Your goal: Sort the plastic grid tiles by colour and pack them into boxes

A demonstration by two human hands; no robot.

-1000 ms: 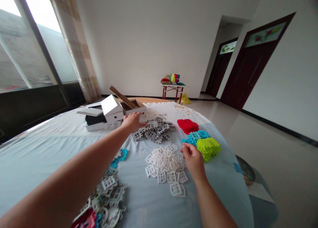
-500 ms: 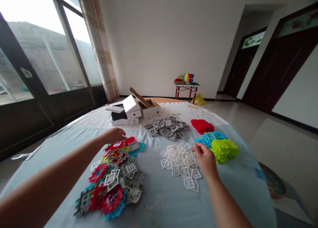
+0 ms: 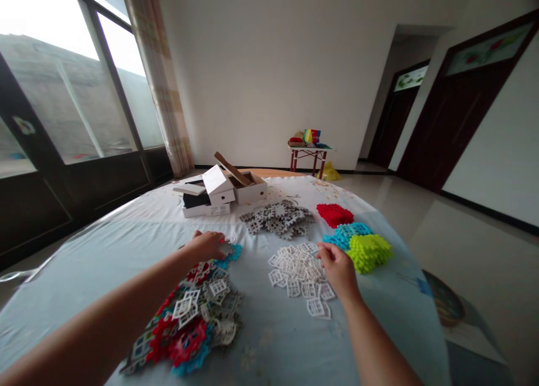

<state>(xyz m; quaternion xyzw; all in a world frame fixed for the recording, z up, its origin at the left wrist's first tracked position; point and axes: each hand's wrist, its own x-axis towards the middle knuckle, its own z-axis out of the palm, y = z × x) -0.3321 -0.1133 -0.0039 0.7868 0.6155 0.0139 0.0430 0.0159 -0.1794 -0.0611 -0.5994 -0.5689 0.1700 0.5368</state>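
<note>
My left hand (image 3: 207, 246) is over the far end of a mixed heap of plastic building pieces (image 3: 189, 341). Its fingers are apart and bent down around the red and grey pieces there, next to a blue piece (image 3: 233, 253); the forearm covers part of the heap. My right hand (image 3: 340, 268) is at the right edge of a pile of small white window-shaped pieces (image 3: 297, 265). Thumb and fingers are pinched together there; what they hold, if anything, is too small to make out.
Grey pieces (image 3: 278, 217) lie in a pile further back. On the right are stacks of red pieces (image 3: 334, 214), blue pieces (image 3: 345, 234) and lime-green pieces (image 3: 369, 252). White boxes (image 3: 250, 192) stand at the back left of the cloth-covered round table (image 3: 269, 341).
My left hand has moved right and down onto the far end of the mixed heap, covering red pieces that showed before. My right hand stays by the white pieces. The view has shifted slightly.
</note>
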